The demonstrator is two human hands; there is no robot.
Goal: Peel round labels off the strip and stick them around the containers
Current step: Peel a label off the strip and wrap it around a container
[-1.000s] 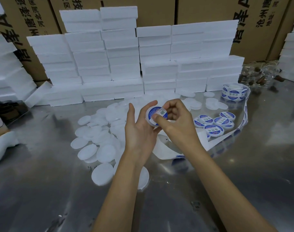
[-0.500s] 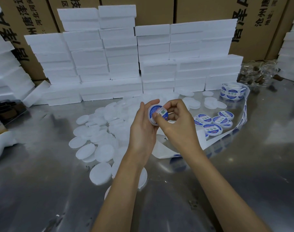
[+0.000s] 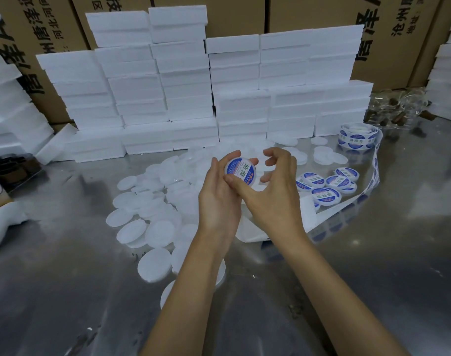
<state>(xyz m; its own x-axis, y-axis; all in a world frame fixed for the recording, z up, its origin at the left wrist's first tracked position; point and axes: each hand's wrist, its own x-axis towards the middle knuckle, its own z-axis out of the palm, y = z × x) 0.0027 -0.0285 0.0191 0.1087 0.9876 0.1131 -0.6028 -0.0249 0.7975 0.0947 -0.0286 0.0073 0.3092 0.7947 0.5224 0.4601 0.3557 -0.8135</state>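
Container: held up over the desk [image 3: 65, 278] in the left hand [image 3: 220, 201], labelled face toward the camera, likely so the label [image 3: 241, 170] can be checked and smoothed.
Left hand: fingers curled round the container [image 3: 241, 172].
Right hand [image 3: 273, 199]: half open, thumb touching the container's lower edge (other fingers arched clear, holding nothing).
Label strip [image 3: 374, 176]: lies right, beside the finished containers [image 3: 327, 183], within reach.

Packing workshop: stacked cartons [image 3: 309, 14], foam boxes [image 3: 183, 80]

Plain containers [image 3: 156, 233] left; labelled containers [image 3: 325, 195] right.
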